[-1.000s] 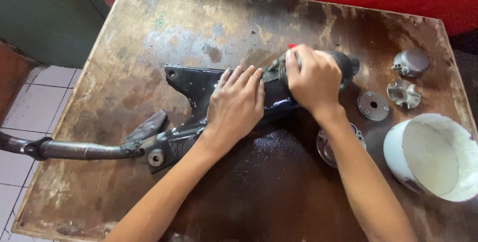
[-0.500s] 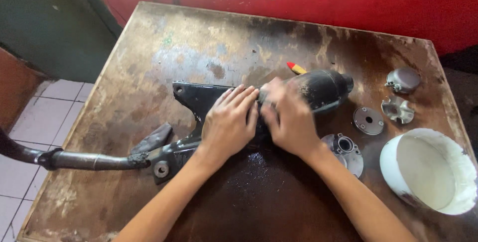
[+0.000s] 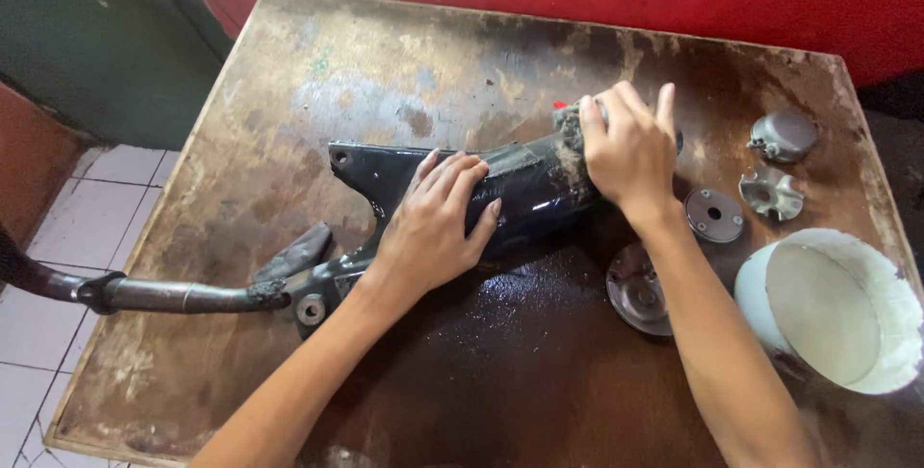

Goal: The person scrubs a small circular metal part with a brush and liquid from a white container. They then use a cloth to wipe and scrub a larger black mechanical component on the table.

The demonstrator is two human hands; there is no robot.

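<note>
A long black metal housing (image 3: 525, 194) lies across the worn wooden table (image 3: 385, 54), wet and shiny, with a rusty tube (image 3: 183, 295) sticking out past the table's left edge. My left hand (image 3: 433, 222) lies over the housing's middle, fingers curved around it and pressing down. My right hand (image 3: 630, 155) covers the housing's rounded right end and presses a dirty grey pad (image 3: 568, 124) against it. The end under that hand is hidden.
Right of the housing lie a flat metal disc (image 3: 714, 215), a round cover (image 3: 637, 293), a small finned piece (image 3: 770, 192) and a domed cap (image 3: 784, 133). A white bowl (image 3: 847, 237) lies tilted at the right edge. Dark liquid wets the table's front. A red wall stands behind.
My right hand slid left along the housing and has come back to its right end with the pad. My left hand stayed on the middle. The camera view shifted slightly.
</note>
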